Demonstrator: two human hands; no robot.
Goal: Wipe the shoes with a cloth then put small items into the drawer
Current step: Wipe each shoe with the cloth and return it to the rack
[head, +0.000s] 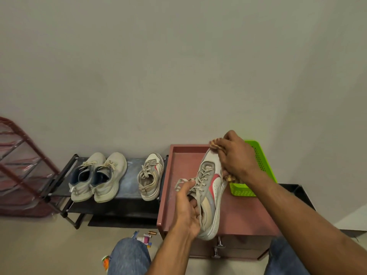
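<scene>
I see my left hand (186,211) gripping the sneaker (210,193) above the maroon cabinet (244,213) while my right hand (236,157) pinches the cloth (215,144) at its toe; hard rubbing could twist it loose.

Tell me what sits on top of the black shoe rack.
On the black shoe rack sit a pale pair of sneakers and one sneaker with a red mark. The shelf below is in shadow; nothing can be made out there.

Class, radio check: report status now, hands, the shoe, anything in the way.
Left hand grips shoe at the collar. Right hand presses cloth on the toe. Small items on floor, drawer handles unobstructed.
</scene>
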